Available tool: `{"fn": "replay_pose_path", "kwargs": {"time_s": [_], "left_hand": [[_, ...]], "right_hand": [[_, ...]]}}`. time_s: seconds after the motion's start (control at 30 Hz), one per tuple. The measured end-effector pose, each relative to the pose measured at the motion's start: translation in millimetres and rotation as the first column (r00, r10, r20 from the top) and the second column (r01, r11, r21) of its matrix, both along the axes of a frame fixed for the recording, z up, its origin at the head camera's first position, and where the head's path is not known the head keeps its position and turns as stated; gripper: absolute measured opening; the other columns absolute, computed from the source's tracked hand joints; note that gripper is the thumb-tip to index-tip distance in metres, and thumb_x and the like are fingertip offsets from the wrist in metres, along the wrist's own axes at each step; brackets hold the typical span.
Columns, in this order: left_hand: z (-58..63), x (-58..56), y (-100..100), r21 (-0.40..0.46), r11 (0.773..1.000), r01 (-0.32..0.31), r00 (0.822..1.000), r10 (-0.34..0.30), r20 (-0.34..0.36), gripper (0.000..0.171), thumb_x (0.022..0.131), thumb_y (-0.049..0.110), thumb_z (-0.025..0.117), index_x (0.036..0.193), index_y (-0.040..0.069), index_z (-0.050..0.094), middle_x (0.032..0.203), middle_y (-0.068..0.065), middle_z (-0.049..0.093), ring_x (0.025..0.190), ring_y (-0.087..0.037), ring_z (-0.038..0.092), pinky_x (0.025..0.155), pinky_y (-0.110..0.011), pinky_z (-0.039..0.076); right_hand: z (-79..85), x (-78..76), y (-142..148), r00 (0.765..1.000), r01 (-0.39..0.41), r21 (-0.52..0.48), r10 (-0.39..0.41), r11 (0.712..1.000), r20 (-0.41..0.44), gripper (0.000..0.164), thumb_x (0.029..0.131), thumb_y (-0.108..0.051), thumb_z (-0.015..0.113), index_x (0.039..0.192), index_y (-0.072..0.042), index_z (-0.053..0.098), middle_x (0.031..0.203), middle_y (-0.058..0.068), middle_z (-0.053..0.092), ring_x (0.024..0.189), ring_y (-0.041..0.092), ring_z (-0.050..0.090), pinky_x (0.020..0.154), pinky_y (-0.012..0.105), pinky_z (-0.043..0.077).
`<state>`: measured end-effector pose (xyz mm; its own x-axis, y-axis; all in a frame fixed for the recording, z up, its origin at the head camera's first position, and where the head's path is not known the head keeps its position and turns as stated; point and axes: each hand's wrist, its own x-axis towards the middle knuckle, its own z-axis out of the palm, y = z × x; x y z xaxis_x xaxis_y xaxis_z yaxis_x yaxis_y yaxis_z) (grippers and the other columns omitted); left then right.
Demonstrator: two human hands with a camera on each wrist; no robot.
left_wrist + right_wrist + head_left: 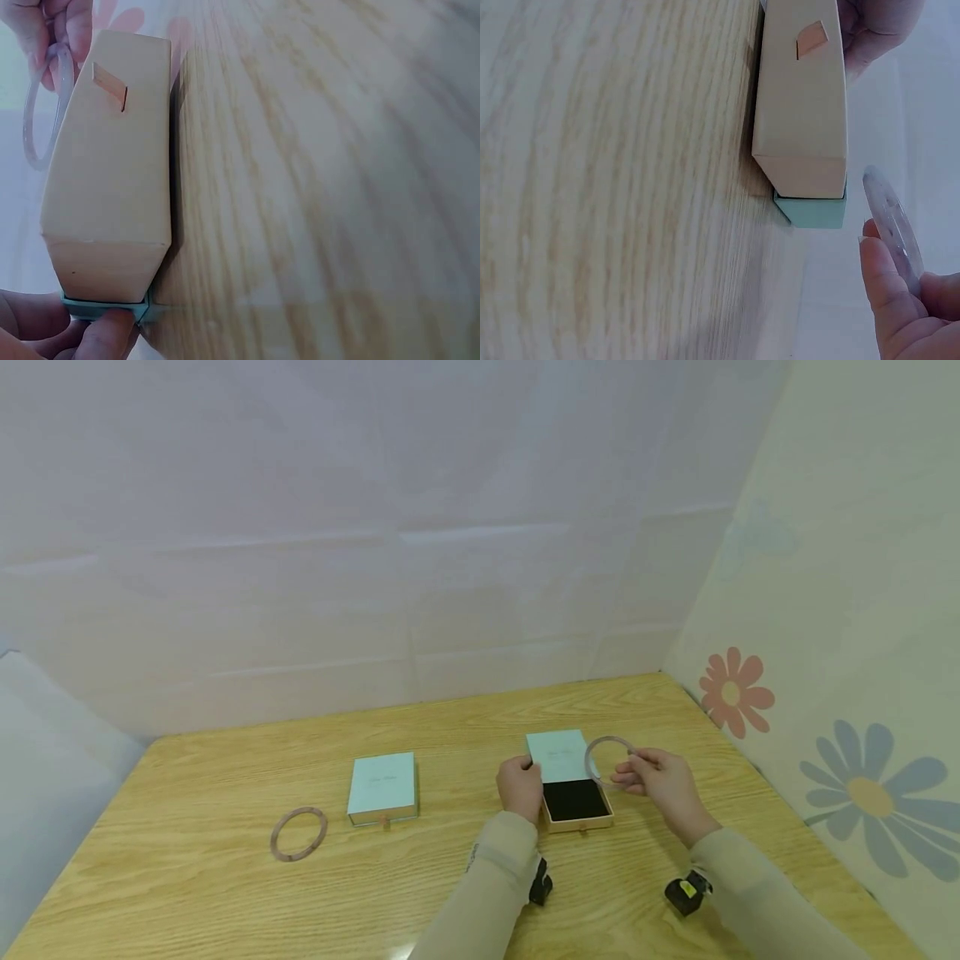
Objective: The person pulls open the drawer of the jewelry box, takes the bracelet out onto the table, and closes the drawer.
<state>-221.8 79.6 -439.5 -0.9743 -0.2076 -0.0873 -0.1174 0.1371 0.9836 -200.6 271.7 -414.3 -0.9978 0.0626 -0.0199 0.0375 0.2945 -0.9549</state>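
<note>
My right hand pinches a translucent pale-mauve bangle by its right side. The bangle is raised over the right edge of a jewelry box. The box has a pale mint sleeve and a cream drawer pulled out toward me, with a black lining and a small tan pull tab. At the left side of the sleeve, my left hand grips it, thumb and fingers at its edge in the left wrist view. The drawer's inside is hidden from both wrist views.
A second mint box, its drawer pushed in, sits left of the hands. Farther left, another mauve bangle lies flat on the wooden table. Pale sheeting hangs behind, and a flower-printed panel stands along the right edge.
</note>
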Motion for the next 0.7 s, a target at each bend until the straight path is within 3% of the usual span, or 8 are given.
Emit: {"fn": "replay_pose_path", "kwargs": {"time_s": [0.7], "left_hand": [[-4.6,-2.9,-0.1,0.017,1.0,-0.004,1.0,0.004,0.007,0.023,0.093,-0.004,0.057,0.114,-0.007,0.068,0.114,-0.022,0.066,0.107,-0.035,0.062,0.087,-0.045,0.053]], "right_hand": [[-2.9,-2.2,8.4,0.998,0.057,-0.055,-0.056,0.997,0.009,0.045,0.106,-0.005,0.036,0.139,0.023,0.027,0.106,0.027,0.065,0.078,0.001,0.066,0.075,0.024,0.056]]}}
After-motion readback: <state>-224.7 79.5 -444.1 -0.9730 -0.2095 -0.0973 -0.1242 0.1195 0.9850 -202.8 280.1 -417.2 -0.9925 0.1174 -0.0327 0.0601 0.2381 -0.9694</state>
